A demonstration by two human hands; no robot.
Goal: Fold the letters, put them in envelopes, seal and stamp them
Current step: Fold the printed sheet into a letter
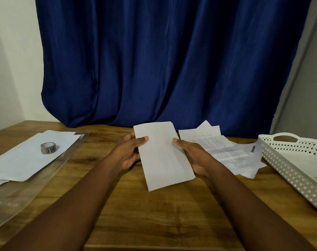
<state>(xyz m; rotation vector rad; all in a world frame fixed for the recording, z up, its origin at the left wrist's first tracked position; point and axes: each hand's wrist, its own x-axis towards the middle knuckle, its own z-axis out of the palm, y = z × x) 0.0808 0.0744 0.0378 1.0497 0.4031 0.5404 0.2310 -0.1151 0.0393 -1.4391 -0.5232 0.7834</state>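
Both hands up over the brown wood-grain worktop [154, 214], holding one folded white paper letter [163, 156] between them, tilted, long axis running away from the camera. Left hand [128, 153] grips the letter's left edge: thumb on top, fingers [126, 137] curled behind. Right hand [193, 154] grips the right edge the same way, thumb on the face, rest underneath and hidden. Faint print lines show through the letter, not legible.

Just right of the right hand: loose pile of printed white sheets [222, 151] lying flat on the worktop, small tabular text too fine to read. One sheet carries a dark logo reading "blinkit" [254, 149].

Far right: white perforated plastic tray with handle cutout [288, 160].

Left side: stack of plain white envelopes [27, 160], partly on a clear plastic sleeve [18, 196]. Small roll of grey patterned tape [48, 148] sits on top of the envelopes.

Dark blue curtain [163, 60] behind the worktop.
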